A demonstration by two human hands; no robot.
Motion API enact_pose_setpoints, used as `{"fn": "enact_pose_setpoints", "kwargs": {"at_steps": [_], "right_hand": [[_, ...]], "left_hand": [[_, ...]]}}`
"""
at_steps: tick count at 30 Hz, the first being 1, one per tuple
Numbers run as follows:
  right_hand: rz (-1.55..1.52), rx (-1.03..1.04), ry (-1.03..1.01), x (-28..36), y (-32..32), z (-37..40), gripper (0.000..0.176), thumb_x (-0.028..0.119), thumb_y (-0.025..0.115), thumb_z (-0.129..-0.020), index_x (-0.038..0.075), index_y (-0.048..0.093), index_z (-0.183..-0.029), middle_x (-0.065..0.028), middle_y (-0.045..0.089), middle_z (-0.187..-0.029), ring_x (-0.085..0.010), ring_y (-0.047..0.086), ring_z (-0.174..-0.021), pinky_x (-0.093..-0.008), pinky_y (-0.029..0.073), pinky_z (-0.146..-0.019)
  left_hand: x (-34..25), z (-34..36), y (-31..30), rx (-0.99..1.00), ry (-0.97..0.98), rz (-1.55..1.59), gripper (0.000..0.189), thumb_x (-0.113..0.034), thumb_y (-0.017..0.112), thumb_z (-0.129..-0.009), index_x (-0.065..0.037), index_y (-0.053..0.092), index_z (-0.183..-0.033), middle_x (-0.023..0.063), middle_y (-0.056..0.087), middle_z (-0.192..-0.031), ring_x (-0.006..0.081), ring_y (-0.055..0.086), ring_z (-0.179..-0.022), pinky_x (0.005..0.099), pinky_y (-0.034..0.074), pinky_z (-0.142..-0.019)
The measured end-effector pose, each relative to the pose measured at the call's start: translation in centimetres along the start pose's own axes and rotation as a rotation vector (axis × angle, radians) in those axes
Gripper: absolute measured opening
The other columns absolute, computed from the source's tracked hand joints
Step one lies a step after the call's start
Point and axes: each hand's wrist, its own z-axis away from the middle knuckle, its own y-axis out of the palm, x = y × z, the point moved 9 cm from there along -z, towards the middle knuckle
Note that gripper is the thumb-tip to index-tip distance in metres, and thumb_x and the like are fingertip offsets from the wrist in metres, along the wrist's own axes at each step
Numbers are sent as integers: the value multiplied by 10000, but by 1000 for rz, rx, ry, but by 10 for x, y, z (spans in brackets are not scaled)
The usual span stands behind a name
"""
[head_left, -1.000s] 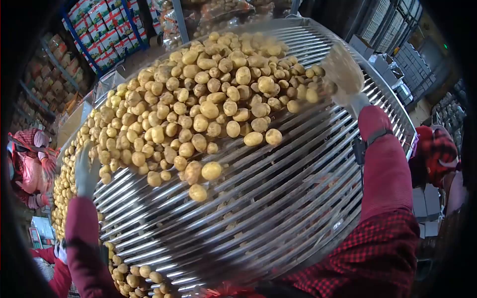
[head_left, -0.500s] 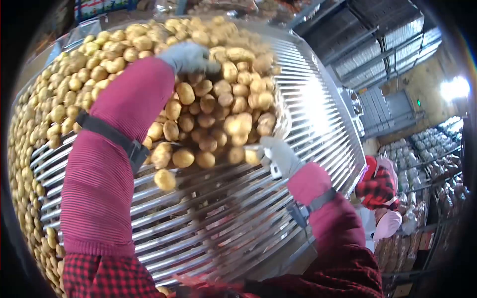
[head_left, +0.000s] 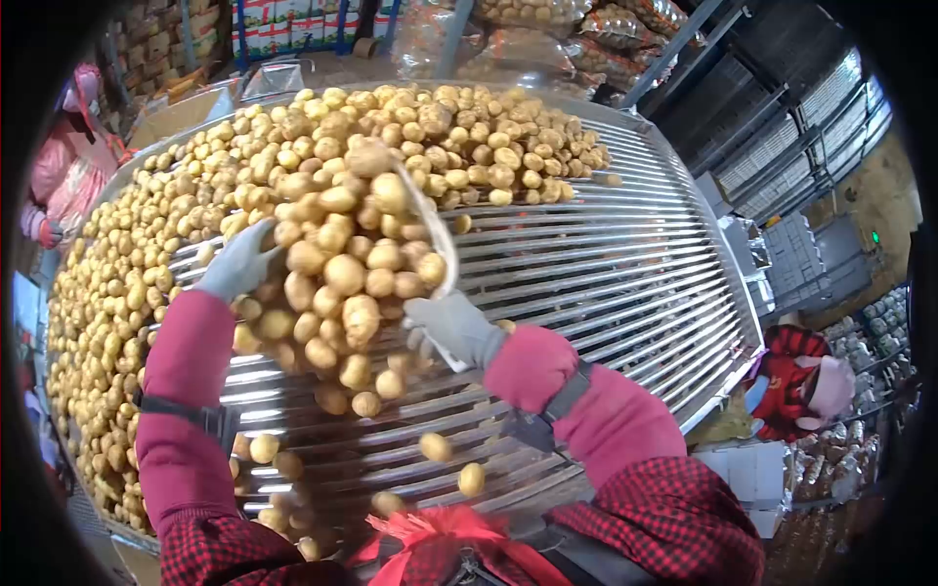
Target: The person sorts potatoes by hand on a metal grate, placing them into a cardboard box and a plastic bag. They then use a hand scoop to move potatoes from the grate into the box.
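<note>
A heap of yellow-brown potatoes (head_left: 344,275) stands between my hands over a slatted table of metal bars (head_left: 586,264). My left hand (head_left: 239,262), in a grey glove, is spread against the heap's left side, with some fingertips hidden among the potatoes. My right hand (head_left: 451,328), also gloved, is closed around the lower end of a curved white strip (head_left: 430,220). That strip runs up along the heap's right edge; its exact kind cannot be made out. Several loose potatoes (head_left: 435,447) lie or roll on the bars nearer my body.
More potatoes (head_left: 107,322) cover the table's left side and far edge. A co-worker in red check (head_left: 796,381) is at the right, another person in pink (head_left: 78,171) at the far left. Filled sacks (head_left: 528,49) and printed boxes (head_left: 293,24) stand beyond the table.
My left hand has come from the far pile back toward me, to the heap's left side. My right hand and the white strip have shifted left in view. Potatoes have been drawn nearer over the bars.
</note>
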Motion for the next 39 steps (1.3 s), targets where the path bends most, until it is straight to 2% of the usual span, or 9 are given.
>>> {"fn": "enact_pose_setpoints", "kwargs": {"at_steps": [7, 13, 20, 22, 24, 26, 33, 35, 39], "right_hand": [[674, -21, -445, 48, 50, -7, 348, 364, 644, -961, 35, 714, -1052, -140, 742, -833, -311, 741, -777, -452, 594, -705], [757, -709, -622, 72, -208, 25, 500, 468, 557, -1023, 9, 669, -1184, -248, 735, -1017, -442, 714, -949, -509, 587, -838], [533, -1337, 129, -60, -610, 25, 501, 407, 656, -923, -63, 710, -1086, -174, 744, -877, -261, 744, -764, -425, 588, -661], [126, -1310, -312, -55, -625, 30, 464, 406, 669, -915, -27, 718, -1074, -132, 723, -829, -245, 703, -657, -422, 574, -575], [1007, -893, -509, -86, -746, -72, 390, 368, 649, -937, 21, 714, -1103, -89, 672, -737, -240, 632, -566, -418, 540, -513], [406, -880, 60, -32, -618, -47, 323, 336, 632, -964, 55, 697, -1108, -43, 613, -704, -212, 556, -512, -372, 490, -459], [97, -557, 32, -19, -451, -65, 308, 340, 616, -982, 54, 648, -1092, -59, 635, -840, -121, 546, -542, -289, 433, -430], [-76, -480, 53, -28, -407, -80, 341, 341, 616, -985, 25, 651, -1109, -80, 643, -843, -140, 552, -541, -290, 435, -428], [75, -369, -29, -11, -317, -65, 358, 313, 576, -1014, -24, 647, -1114, -158, 722, -820, -206, 615, -515, -356, 498, -416]], "left_hand": [[138, 95, -70, 182, -140, -474, 428, -198, 617, -903, -68, 617, -1312, 246, 685, -1248, 413, 648, -1196, 479, 525, -998], [112, -7, -129, 341, -39, -1019, 335, -280, 587, -901, -31, 753, -750, 230, 732, -816, 424, 725, -780, 508, 586, -750], [-181, -290, -15, -45, 429, -303, 838, -549, 656, -983, -122, 336, -1629, 260, 498, -1560, 425, 472, -1449, 444, 393, -1178], [-244, -322, 22, -103, 389, -238, 833, -585, 592, -1010, -62, 345, -1610, 245, 520, -1544, 400, 495, -1435, 444, 408, -1167], [-232, -394, 92, 83, 554, -71, 886, -675, 599, -964, -107, 375, -1606, 235, 542, -1524, 391, 515, -1419, 443, 428, -1162], [-259, -378, 125, -64, 417, -386, 898, -709, 620, -925, -133, 431, -1587, 215, 530, -1543, 369, 530, -1410, 463, 428, -1172], [-238, -396, 135, 50, 530, -129, 803, -569, 721, -914, -202, 455, -1576, 201, 609, -1460, 342, 594, -1332, 444, 471, -1112], [-250, -346, 143, 448, 376, 51, 638, -529, 741, -878, -124, 658, -1363, 173, 707, -1279, 303, 654, -1215, 420, 502, -1038], [-247, -292, 121, 303, 361, -152, 541, -511, 744, -819, -98, 732, -1168, 207, 735, -1142, 356, 697, -1070, 452, 526, -958]]}}
